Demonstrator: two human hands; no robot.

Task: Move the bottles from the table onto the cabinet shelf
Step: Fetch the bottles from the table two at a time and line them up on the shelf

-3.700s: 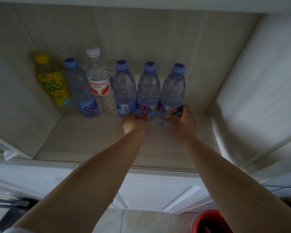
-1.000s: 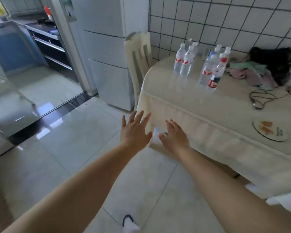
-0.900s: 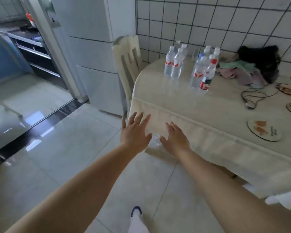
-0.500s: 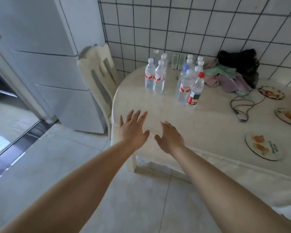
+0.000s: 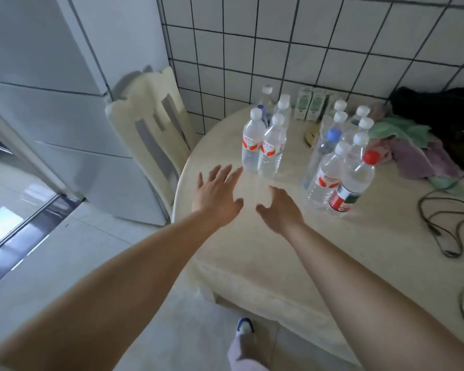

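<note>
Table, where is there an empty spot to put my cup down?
Bare table lies at the near edge, between the bottles and the black cable. The back by the tiled wall is crowded with bottles, cartons and clothes.

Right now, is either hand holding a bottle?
No. The left hand and right hand hover open above the table, short of the nearest bottles.

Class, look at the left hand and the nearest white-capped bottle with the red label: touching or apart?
Apart. The head view shows bare table between the left hand fingers and the bottle.
</note>
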